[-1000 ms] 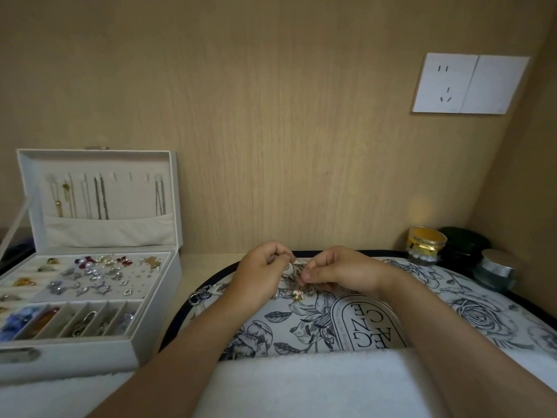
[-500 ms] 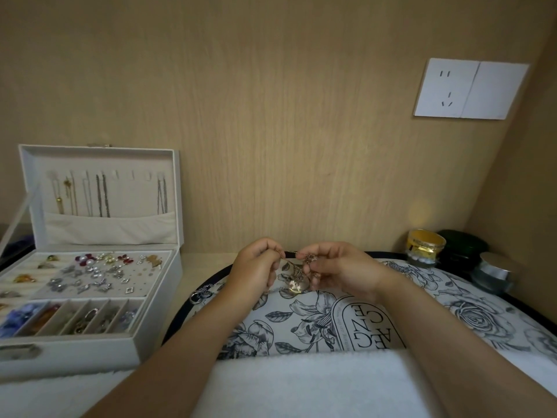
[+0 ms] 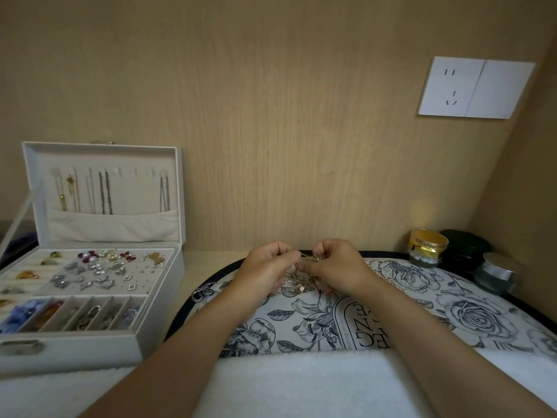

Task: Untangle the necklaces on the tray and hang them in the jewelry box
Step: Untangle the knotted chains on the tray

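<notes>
As the left hand (image 3: 265, 268) and right hand (image 3: 336, 267) pinch the necklaces (image 3: 301, 285) between them, the jewelry box (image 3: 90, 354) sits off left.

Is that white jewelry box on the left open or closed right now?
Open. The jewelry box has its lid standing upright, hung chains showing inside it, and the earring tray below is uncovered.

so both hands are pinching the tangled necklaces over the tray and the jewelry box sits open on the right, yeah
No: the head view shows the jewelry box open on the person's left, not right. The left hand and right hand do pinch the tangled necklaces over the tray.
</notes>
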Demonstrator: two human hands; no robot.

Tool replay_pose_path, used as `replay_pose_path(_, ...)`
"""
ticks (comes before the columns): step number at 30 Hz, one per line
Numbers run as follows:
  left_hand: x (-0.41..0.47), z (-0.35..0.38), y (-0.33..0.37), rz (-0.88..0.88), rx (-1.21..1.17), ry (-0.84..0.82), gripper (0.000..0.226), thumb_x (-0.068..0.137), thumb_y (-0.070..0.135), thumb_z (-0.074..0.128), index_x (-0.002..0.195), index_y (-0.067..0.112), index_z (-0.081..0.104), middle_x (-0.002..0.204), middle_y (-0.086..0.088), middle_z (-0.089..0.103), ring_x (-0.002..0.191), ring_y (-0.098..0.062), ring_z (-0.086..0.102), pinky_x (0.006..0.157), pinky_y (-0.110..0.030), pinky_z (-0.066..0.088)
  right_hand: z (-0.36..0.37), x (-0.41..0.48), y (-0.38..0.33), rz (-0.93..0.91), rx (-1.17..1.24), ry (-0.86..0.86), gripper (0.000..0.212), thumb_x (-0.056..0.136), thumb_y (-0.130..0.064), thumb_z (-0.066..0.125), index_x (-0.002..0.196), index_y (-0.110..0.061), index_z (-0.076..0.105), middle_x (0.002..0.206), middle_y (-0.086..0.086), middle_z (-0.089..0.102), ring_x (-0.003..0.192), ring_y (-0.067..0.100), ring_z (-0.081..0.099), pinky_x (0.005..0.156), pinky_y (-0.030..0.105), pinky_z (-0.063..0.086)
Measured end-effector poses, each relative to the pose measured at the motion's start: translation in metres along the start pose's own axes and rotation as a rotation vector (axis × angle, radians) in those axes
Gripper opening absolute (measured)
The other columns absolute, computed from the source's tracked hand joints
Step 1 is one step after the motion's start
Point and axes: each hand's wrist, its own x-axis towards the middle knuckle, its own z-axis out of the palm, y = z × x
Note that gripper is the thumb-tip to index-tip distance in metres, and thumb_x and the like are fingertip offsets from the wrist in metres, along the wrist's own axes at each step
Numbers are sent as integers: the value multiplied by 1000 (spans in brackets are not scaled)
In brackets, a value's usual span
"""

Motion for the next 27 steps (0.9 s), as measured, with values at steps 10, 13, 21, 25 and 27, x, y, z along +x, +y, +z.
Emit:
replay_pose_path(10, 2, -5, -3, 83, 124, 269, 13, 100, 22, 56, 93, 14, 62, 59, -1, 56, 50, -17, 57, 51, -31, 48, -18, -13, -7, -23, 140, -378, 13, 85, -27, 77, 93, -17, 79, 69, 13, 57, 60, 20, 50, 55, 29, 50)
replay_pose_path(13, 5, -8, -9, 120, 237, 345, 15, 99, 28, 57, 85, 23, 62, 62, 3, 64, 56, -19, 65, 65, -41, 58, -23, -13, -7, -10, 213, -402, 20, 94, -21, 65, 107, -11, 77, 62, 6, 54, 56, 17, 50, 53, 26, 49)
replay_pose_path(21, 7, -10, -12, 304, 718, 419, 7, 91, 29, 66, 95, 34, 63, 93, 18, 61, 93, -5, 53, 82, -31, 47, -13, -7, -7, 13, 247, -248, 16, 79, -14, 81, 95, -13, 79, 61, 3, 65, 53, 13, 54, 58, 25, 49)
replay_pose_path(25, 3, -3, -8, 296, 593, 315, 4, 91, 32, 65, 87, 32, 66, 80, 15, 63, 72, -2, 55, 68, -26, 48, -11, -6, -8, 10, 247, -207, 20, 71, -15, 87, 88, -12, 77, 66, 5, 67, 50, 11, 53, 51, 20, 46)
replay_pose_path(27, 2, -1, -7, 210, 521, 257, 15, 92, 40, 63, 83, 32, 72, 75, 14, 68, 72, -3, 62, 68, -26, 49, -11, -6, -8, -1, 249, -202, 17, 72, -12, 86, 85, -10, 76, 67, 4, 69, 50, 10, 52, 51, 21, 45)
